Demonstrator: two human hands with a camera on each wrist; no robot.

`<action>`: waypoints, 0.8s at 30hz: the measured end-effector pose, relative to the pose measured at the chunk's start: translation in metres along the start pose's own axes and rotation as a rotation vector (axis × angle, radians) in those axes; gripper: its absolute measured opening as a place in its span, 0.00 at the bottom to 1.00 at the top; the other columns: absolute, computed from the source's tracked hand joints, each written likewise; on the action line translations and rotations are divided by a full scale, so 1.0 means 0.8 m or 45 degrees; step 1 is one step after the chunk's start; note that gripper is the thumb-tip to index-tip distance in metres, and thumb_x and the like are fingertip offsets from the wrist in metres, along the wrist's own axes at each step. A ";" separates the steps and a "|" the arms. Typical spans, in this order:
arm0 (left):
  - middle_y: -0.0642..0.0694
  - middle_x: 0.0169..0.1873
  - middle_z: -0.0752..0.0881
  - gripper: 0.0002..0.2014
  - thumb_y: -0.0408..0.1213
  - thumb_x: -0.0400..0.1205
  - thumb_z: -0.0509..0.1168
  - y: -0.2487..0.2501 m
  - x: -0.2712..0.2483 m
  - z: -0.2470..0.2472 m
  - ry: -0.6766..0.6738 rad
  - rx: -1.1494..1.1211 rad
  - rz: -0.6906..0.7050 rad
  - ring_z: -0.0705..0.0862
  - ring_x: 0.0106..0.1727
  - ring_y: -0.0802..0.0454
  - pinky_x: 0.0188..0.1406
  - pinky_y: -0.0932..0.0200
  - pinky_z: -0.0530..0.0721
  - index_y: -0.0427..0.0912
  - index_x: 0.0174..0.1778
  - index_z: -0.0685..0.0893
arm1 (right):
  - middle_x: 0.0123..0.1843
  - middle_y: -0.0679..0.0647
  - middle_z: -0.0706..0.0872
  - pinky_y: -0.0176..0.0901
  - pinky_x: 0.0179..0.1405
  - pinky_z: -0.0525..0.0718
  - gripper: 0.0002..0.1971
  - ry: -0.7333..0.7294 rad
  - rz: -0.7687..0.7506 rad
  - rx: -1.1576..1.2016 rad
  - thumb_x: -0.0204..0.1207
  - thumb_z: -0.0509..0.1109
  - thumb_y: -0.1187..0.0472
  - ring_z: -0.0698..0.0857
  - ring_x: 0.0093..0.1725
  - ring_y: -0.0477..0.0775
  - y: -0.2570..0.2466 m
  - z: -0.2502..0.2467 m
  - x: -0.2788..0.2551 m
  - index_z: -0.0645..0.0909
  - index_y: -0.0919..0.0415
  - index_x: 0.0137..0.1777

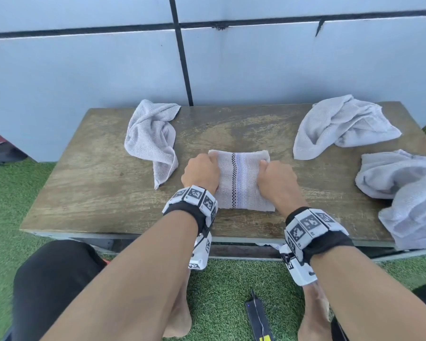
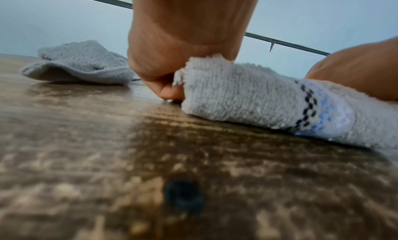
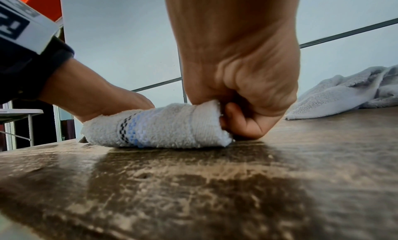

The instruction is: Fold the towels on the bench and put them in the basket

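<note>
1. Folded striped towel (image 1: 241,179) lies mid-bench (image 1: 89,188).
2. Left hand (image 1: 200,172) and right hand (image 1: 277,179) pinch its opposite edges.
3. Lift evenly, layers together; basket apparently out of view.

Bare bench (image 1: 103,193) lies open at front-left; crumpled towels crowd the back-left (image 1: 150,141) and right side (image 1: 342,126).

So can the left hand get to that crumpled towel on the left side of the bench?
Probably yes. The crumpled towel lies right beside the left hand with only bare bench between them. But that hand now grips the folded towel, so it must let go first.
</note>
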State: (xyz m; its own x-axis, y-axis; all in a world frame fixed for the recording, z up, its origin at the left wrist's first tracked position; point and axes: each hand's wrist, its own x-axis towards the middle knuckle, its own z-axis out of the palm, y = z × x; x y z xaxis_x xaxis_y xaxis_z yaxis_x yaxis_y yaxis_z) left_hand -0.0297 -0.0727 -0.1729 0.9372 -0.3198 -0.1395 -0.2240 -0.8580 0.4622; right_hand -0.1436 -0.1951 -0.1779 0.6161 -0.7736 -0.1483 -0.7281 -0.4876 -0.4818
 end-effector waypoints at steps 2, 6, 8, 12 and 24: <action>0.38 0.58 0.87 0.27 0.56 0.90 0.46 0.000 0.001 -0.002 0.023 -0.086 -0.029 0.85 0.58 0.36 0.56 0.44 0.79 0.40 0.61 0.83 | 0.49 0.58 0.78 0.53 0.45 0.73 0.24 0.033 0.037 0.171 0.90 0.51 0.45 0.80 0.52 0.64 -0.001 -0.007 -0.008 0.68 0.67 0.69; 0.43 0.54 0.82 0.15 0.49 0.90 0.53 -0.005 -0.015 -0.008 0.443 -0.187 0.289 0.80 0.55 0.42 0.47 0.48 0.78 0.41 0.55 0.78 | 0.58 0.59 0.76 0.59 0.49 0.80 0.21 0.454 -0.407 0.000 0.87 0.58 0.50 0.77 0.55 0.65 0.003 -0.018 -0.035 0.65 0.63 0.72; 0.45 0.52 0.81 0.12 0.42 0.89 0.54 -0.006 -0.030 0.001 0.519 -0.130 0.629 0.78 0.54 0.45 0.48 0.49 0.80 0.40 0.52 0.80 | 0.70 0.63 0.75 0.58 0.67 0.77 0.20 0.489 -0.740 -0.132 0.85 0.59 0.56 0.74 0.69 0.65 0.004 -0.007 -0.039 0.68 0.65 0.73; 0.48 0.80 0.73 0.30 0.47 0.86 0.40 -0.020 -0.049 0.040 0.082 0.098 0.840 0.66 0.83 0.48 0.83 0.42 0.64 0.45 0.81 0.72 | 0.88 0.58 0.62 0.55 0.88 0.54 0.29 0.093 -0.817 -0.352 0.89 0.43 0.51 0.57 0.88 0.57 0.008 0.031 -0.038 0.60 0.63 0.87; 0.57 0.89 0.43 0.28 0.47 0.92 0.39 -0.028 -0.034 0.037 -0.136 0.201 0.659 0.38 0.88 0.57 0.87 0.39 0.42 0.51 0.90 0.45 | 0.91 0.53 0.42 0.58 0.88 0.38 0.32 -0.079 -0.591 -0.393 0.88 0.41 0.48 0.41 0.89 0.51 0.004 0.034 -0.027 0.43 0.60 0.90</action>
State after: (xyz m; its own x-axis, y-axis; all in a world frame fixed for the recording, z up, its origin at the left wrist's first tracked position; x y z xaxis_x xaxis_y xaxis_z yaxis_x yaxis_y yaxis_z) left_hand -0.0584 -0.0567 -0.2052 0.6633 -0.7481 -0.0209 -0.6936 -0.6250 0.3583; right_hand -0.1510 -0.1687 -0.2000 0.9028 -0.4286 -0.0361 -0.4245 -0.8744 -0.2349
